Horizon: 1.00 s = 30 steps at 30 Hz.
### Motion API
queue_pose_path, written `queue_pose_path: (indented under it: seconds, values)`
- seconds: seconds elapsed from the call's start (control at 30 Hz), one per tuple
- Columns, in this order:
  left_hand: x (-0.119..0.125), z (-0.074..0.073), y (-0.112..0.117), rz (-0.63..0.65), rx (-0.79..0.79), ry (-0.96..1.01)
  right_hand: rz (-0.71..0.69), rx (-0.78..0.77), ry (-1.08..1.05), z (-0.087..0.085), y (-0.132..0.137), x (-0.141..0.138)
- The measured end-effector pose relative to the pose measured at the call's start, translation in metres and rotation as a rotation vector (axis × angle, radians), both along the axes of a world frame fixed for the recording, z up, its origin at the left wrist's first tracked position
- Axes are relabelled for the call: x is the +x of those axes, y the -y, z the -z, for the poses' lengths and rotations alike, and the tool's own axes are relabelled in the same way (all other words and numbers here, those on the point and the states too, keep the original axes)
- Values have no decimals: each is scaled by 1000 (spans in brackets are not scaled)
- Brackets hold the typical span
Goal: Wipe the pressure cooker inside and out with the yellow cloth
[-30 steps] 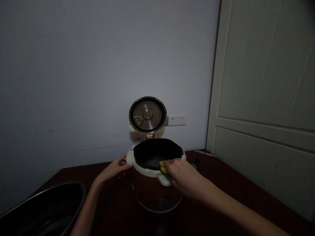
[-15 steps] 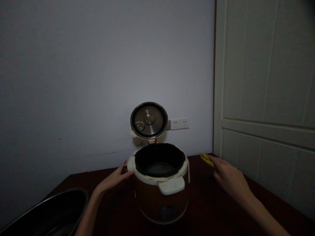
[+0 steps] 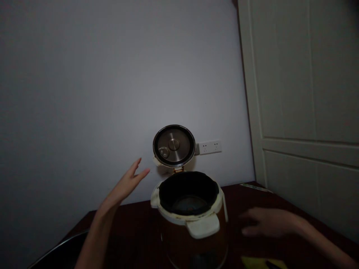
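Observation:
An electric cooker (image 3: 202,228) with a brown body and white rim stands on the table. Its round lid (image 3: 174,145) is tilted up on the hinge, metal inner side facing me, and the dark inside of the pot shows. My left hand (image 3: 129,182) is raised left of the lid, thumb and fingers apart, touching nothing. Right of the cooker, my right hand (image 3: 267,221) is somewhat blurred above the table, its thumb apart from the fingers and nothing in it. A yellow cloth-like piece (image 3: 262,263) lies below it, cut off by the frame's bottom edge.
A metal basin (image 3: 60,246) is partly in view at the lower left. Behind the cooker, a wall socket (image 3: 210,147) sits on the pale wall. A thin strip-like object (image 3: 255,187) lies at the back right of the dark red table (image 3: 134,220), beside a white panelled door (image 3: 305,179).
My left hand has left the cooker's rim and risen. My right hand has let go of the yellow piece, which now lies at the lower right. The view has shifted up.

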State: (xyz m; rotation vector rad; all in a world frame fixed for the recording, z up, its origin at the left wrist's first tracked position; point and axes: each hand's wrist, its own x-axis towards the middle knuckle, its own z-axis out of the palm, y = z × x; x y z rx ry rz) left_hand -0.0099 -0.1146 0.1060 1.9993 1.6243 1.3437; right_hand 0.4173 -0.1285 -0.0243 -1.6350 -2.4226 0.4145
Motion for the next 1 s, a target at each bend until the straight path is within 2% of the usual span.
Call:
queue_pose_path:
  seconds: [0.07, 0.1, 0.2, 0.27, 0.33, 0.47, 0.63, 0.77, 1.0]
  values:
    - [6, -29, -6, 50, 74, 2, 2, 73, 60, -50, -16, -1]
    - [8, -42, -13, 79, 107, 17, 50, 153, 88, -75, -25, -4]
    - [10, -72, -49, 129, 97, 86, 99, 448, 110, -138, -56, -21]
    - [7, -83, -80, 139, 1, 197, 48, 535, 74, -169, -81, -37]
    - [3, -87, -106, 147, -85, 267, 95, 578, 31, -189, -109, -51]
    - [-3, -86, -138, 146, -134, 237, 126, 589, -34, -206, -164, -70]
    - [-4, -84, -160, 116, -149, 163, 132, 569, -157, -207, -216, -82]
    - [-5, -83, -179, 168, -125, 100, 102, 533, -248, -206, -239, -88]
    - [-8, -81, -205, 308, -67, -19, 4, 489, -358, -208, -259, -96]
